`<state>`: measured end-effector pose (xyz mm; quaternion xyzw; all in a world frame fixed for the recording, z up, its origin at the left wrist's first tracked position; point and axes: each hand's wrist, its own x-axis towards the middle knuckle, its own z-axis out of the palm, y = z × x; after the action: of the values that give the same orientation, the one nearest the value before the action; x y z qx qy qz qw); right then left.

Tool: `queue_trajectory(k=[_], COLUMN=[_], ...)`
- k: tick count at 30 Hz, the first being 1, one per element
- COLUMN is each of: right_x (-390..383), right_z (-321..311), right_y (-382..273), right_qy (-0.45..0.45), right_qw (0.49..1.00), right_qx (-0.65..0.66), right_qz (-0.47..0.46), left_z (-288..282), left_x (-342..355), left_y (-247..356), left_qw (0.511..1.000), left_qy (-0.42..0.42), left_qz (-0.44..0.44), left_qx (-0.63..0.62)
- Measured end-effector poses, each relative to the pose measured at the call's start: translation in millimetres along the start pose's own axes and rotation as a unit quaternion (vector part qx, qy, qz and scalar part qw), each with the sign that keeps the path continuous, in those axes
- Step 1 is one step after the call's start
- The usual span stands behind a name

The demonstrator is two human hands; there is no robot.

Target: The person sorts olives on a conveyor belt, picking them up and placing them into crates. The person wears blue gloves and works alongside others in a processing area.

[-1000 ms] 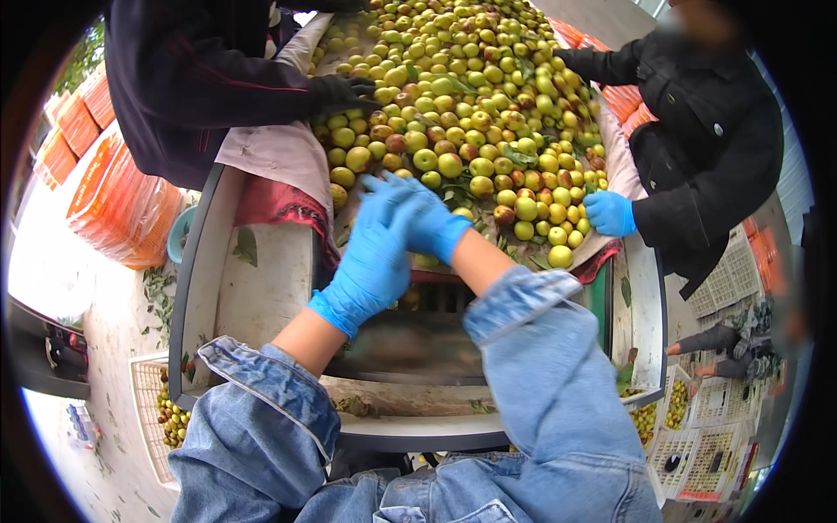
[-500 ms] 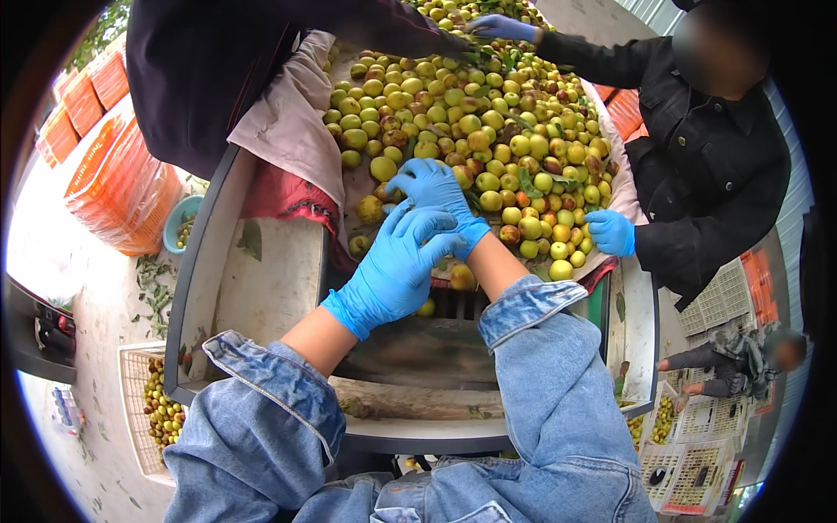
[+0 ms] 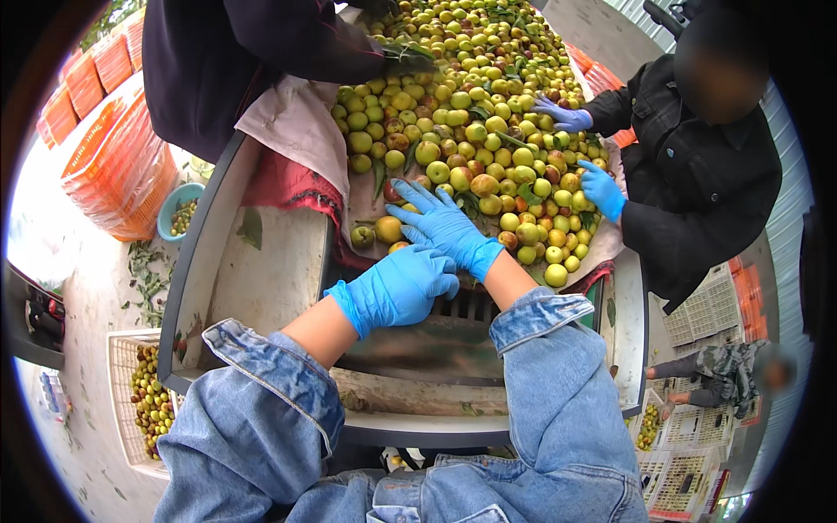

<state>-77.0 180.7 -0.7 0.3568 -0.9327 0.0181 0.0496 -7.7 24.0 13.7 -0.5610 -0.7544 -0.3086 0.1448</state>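
Note:
Small round yellow-green fruit [image 3: 497, 157], many with brown patches and like jujubes, lie heaped on a pale cloth [image 3: 301, 131] over a sorting table. My right hand [image 3: 449, 228], in a blue glove, reaches onto the near left edge of the heap with its fingers spread over the fruit. Just nearer to me, my left hand [image 3: 397, 289], gloved the same, hovers above the dark trough with its fingers curled in. What it holds, if anything, is hidden. Beside my right hand's fingertips sits a larger orange-yellow fruit [image 3: 389, 229].
A co-worker in a black jacket [image 3: 706, 166] has both gloved hands on the heap's right side. Another in dark clothes [image 3: 200, 78] leans in at the far left. The table's frame [image 3: 196, 270] surrounds the trough. A fruit crate [image 3: 118, 392] stands lower left; orange baskets [image 3: 122, 179] stand behind.
My right hand has opened out over the fruit, while my left has moved slightly nearer and curled. The right co-worker's far hand has come nearer. The left co-worker's arm has drawn back.

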Motion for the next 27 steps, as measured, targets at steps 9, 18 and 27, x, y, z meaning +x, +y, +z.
queue_trajectory(k=[9, 18, 27], right_x=[-16.0, -38.3, -100.3], right_z=[-13.9, -3.0, -45.9], right_y=[-8.4, 40.8, -7.6], right_qy=[0.023, 0.003, -0.010], right_qw=[0.999, 0.975, 0.993], right_qx=[0.044, -0.060, -0.036], right_qz=[-0.007, 0.213, 0.111], left_z=[-4.6, -0.4, -4.9], left_x=[5.3, -3.7, -7.9], left_y=[9.7, 5.1, 1.7], left_qw=[0.979, 0.933, 0.918], left_qy=[-0.188, -0.042, -0.216], left_qz=[-0.077, -0.256, -0.303], left_qx=[-0.024, 0.249, 0.139])
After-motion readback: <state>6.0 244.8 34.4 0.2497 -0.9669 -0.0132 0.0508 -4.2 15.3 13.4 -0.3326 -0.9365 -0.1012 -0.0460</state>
